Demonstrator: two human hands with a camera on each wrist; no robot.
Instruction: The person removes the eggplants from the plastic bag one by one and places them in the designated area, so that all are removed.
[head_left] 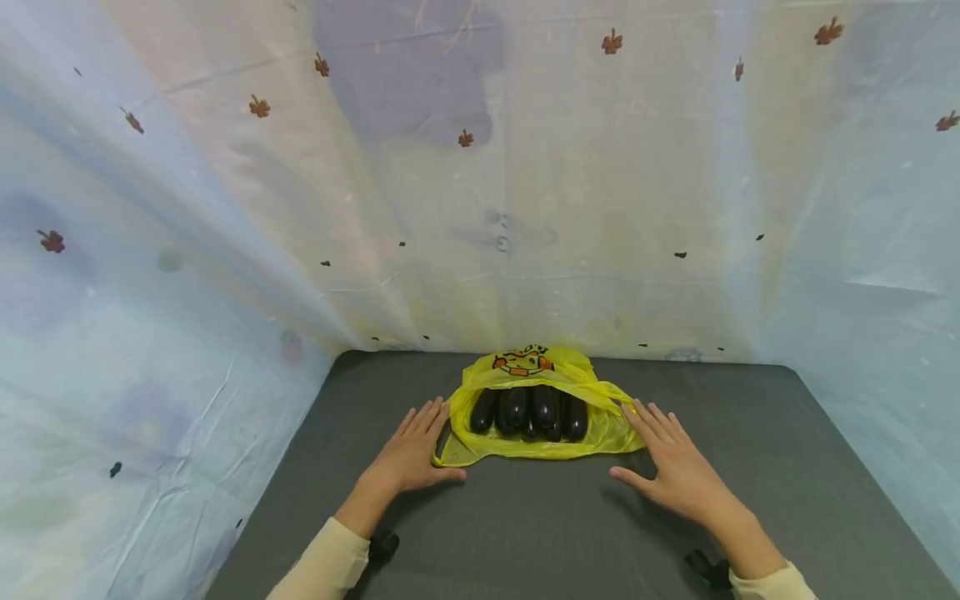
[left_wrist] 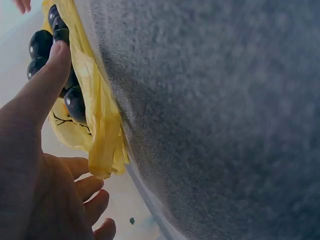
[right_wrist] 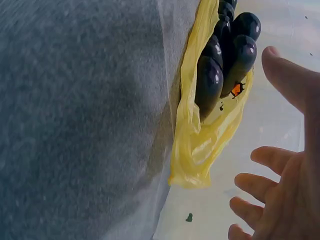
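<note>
A thin yellow plastic bag lies on its side on the dark grey table, its mouth spread toward me. Inside it several glossy, near-black eggplants are piled with their rounded ends facing out. At the bag's left edge is my left hand, fingers straight and thumb held apart. My right hand is at the right edge, fingers extended close to the bag's corner. In the right wrist view, a gap shows between the fingers and the yellow bag. Neither hand grips anything.
The dark grey tabletop runs back to a pale printed sheet with small leaf shapes, which hangs behind and at both sides. A black strap sits at the left wrist, and another black strap at the right.
</note>
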